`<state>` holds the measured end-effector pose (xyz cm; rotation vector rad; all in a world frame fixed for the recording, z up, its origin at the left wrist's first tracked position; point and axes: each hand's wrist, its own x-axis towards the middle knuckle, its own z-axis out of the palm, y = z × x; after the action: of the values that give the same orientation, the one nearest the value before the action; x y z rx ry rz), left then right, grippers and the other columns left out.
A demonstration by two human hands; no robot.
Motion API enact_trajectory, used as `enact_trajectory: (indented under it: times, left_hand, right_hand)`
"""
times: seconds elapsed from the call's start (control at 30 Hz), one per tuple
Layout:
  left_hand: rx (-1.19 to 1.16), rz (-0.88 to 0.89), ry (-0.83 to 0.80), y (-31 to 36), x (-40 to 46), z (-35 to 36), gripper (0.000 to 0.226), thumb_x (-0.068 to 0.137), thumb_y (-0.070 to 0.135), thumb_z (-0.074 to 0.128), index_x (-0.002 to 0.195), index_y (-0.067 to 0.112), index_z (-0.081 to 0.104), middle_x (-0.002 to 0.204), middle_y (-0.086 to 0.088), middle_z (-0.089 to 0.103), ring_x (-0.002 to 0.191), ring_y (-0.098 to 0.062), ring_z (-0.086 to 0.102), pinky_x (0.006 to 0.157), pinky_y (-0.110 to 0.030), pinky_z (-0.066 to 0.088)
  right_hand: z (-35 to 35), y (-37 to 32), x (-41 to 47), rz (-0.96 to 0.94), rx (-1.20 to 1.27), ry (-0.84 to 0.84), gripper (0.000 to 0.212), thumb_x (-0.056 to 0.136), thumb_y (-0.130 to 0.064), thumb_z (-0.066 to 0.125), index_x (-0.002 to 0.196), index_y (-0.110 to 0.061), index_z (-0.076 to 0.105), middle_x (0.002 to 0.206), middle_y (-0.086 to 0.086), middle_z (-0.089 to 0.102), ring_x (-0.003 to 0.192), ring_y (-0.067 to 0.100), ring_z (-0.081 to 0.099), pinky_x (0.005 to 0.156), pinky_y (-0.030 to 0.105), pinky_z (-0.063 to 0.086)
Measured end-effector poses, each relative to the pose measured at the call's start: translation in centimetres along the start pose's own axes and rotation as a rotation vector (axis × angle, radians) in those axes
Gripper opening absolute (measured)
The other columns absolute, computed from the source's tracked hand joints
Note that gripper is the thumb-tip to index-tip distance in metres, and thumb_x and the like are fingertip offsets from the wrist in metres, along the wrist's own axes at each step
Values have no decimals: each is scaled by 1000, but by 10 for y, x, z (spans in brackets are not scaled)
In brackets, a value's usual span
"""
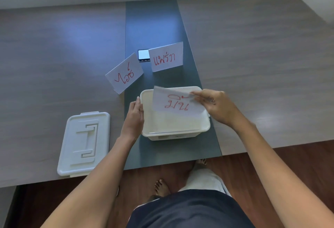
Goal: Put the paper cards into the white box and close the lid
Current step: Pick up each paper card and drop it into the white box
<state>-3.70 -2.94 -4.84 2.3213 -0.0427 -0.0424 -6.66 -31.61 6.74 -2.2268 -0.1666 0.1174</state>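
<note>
An open white box (173, 132) stands on the dark strip of the table, near its front edge. My right hand (216, 106) pinches a white paper card with red writing (173, 104) by its right edge and holds it over the box's far half. My left hand (134, 115) rests flat against the box's left wall. Two more folded cards with red writing stand on the table behind the box: one (124, 74) to the left, tilted, and one (166, 57) further back. The white lid (85, 142) lies flat on the table to the left of the box.
A small dark phone-like device (143, 55) lies between the two standing cards. The table's front edge (271, 151) runs just in front of the box. Below it are a wooden floor and the person's bare feet (160, 186).
</note>
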Motion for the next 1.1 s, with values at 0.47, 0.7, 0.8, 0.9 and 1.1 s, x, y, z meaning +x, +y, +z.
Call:
enact_trajectory:
  times: [0.47, 0.7, 0.8, 0.9, 1.1]
  left_hand:
    - [218, 9, -45, -7, 2, -1, 53, 106, 24, 18, 154, 1, 21, 143, -12, 43, 120, -26, 52, 103, -31, 42]
    - [186, 33, -13, -2, -1, -2, 51, 106, 23, 29, 155, 8, 22, 158, -7, 32, 135, -30, 47, 106, -49, 47]
    - [186, 33, -20, -3, -1, -2, 51, 106, 22, 29, 155, 8, 22, 161, -7, 29, 143, -26, 38, 111, -48, 42]
    - [222, 61, -26, -4, -1, -2, 52, 106, 18, 32, 155, 7, 22, 162, -7, 27, 145, -25, 35, 113, -46, 40]
    - [232, 56, -7, -5, -2, 0, 51, 106, 19, 31, 155, 10, 22, 162, -3, 28, 143, -25, 39, 108, -45, 46]
  right_hand:
    - [57, 35, -22, 125, -155, -359, 32, 99, -16, 50, 124, -24, 68, 116, -11, 69, 111, 10, 62, 102, 28, 46]
    - [56, 24, -12, 211, -220, -499, 42, 96, -6, 40, 124, -18, 69, 129, -5, 67, 121, 12, 58, 105, 25, 43]
    - [52, 20, 5, 196, -230, -459, 41, 96, -9, 40, 124, -18, 69, 129, -5, 67, 121, 12, 60, 108, 28, 43]
    - [47, 18, 30, 142, -174, -317, 40, 94, -8, 43, 119, -19, 72, 121, -5, 72, 101, 8, 69, 98, 27, 51]
    - [28, 3, 104, -44, -156, -116, 40, 93, -2, 47, 123, -15, 69, 125, 3, 69, 108, 15, 67, 92, 16, 48]
